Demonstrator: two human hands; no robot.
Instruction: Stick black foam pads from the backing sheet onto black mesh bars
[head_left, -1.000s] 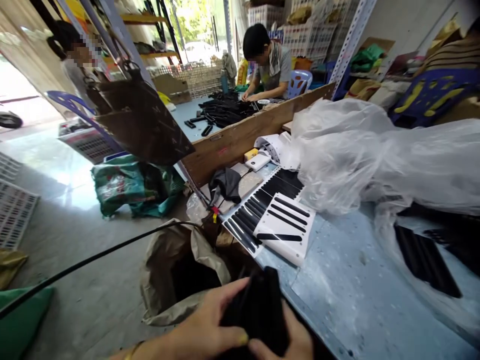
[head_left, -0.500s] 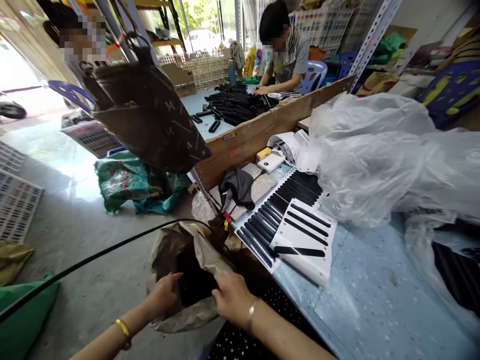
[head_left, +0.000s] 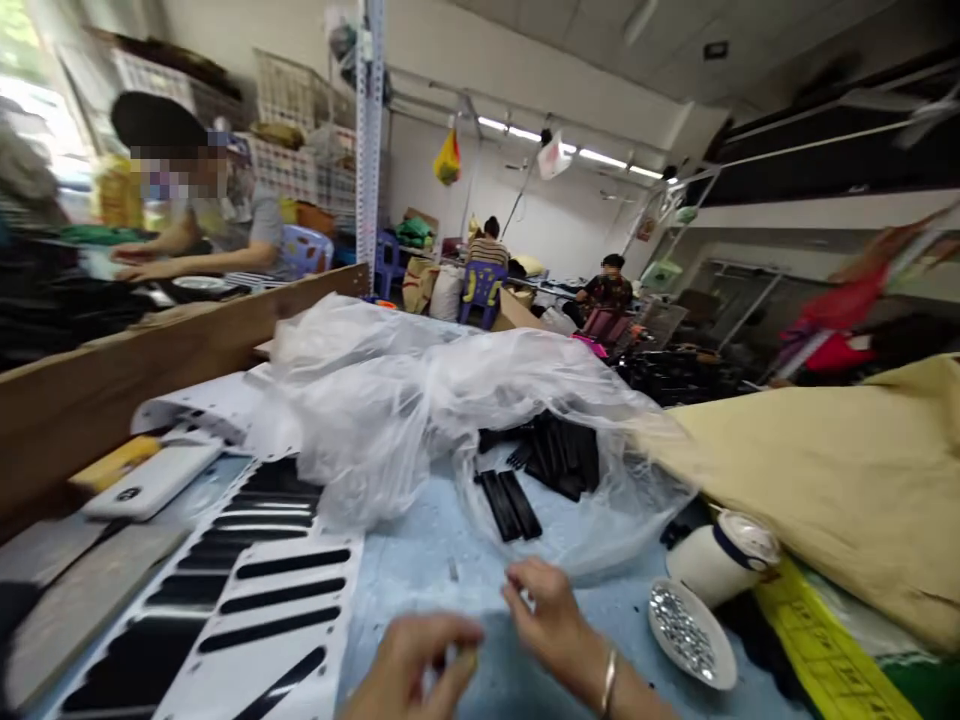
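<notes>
My left hand (head_left: 420,660) is blurred above the blue tabletop (head_left: 405,560), its fingers loosely bent and nothing visible in them. To its right, my right hand (head_left: 551,615) reaches over the table with thumb and fingers apart, holding nothing I can see. Just beyond it lie two flat black strips (head_left: 510,505), at the mouth of a clear plastic bag (head_left: 442,390). More black strips (head_left: 562,455) are heaped in the bag. Left of my hands rests a white sheet (head_left: 285,570) with black strips on it, on top of another strip-covered sheet (head_left: 259,495).
A white dish (head_left: 694,640) of small shiny metal pieces stands right, beside a white cup (head_left: 720,555). Beige sheeting (head_left: 825,480) covers the far right. A wooden board (head_left: 187,335) edges the left, near a white power bank (head_left: 154,480). A person (head_left: 225,220) works beyond it.
The view has swung right, from the floor to the table. Both hands have left the mouth of the sack and are now over the tabletop. The hanging brown bag is out of view.
</notes>
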